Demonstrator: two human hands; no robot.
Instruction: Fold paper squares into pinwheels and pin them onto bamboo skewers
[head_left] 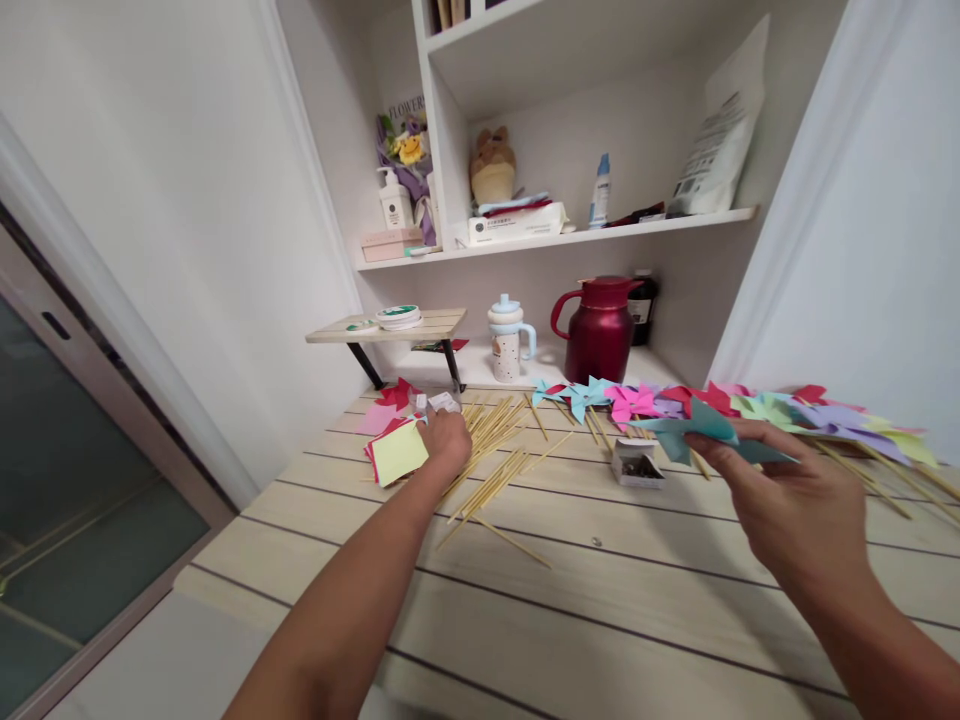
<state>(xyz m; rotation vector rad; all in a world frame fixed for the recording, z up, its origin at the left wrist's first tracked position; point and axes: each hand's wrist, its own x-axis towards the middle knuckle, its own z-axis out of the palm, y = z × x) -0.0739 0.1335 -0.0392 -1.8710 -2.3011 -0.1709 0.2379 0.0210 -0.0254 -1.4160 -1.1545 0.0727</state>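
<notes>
Two bare forearms, no sleeves, left hand (444, 438) and right hand (780, 490) without rings, watch or gloves

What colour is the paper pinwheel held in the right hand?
Teal blue; the pinwheel in the right hand shows in the head view.

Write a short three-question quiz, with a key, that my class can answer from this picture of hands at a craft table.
1. True or false: the left hand rests on the yellow paper square.
2. What does the right hand hold?
3. The small box of pins lies: A) left of the bamboo sticks; B) between the sticks and the right hand; C) on the shelf.

Key: 1 true; 2 a teal paper pinwheel; 3 B.
</notes>
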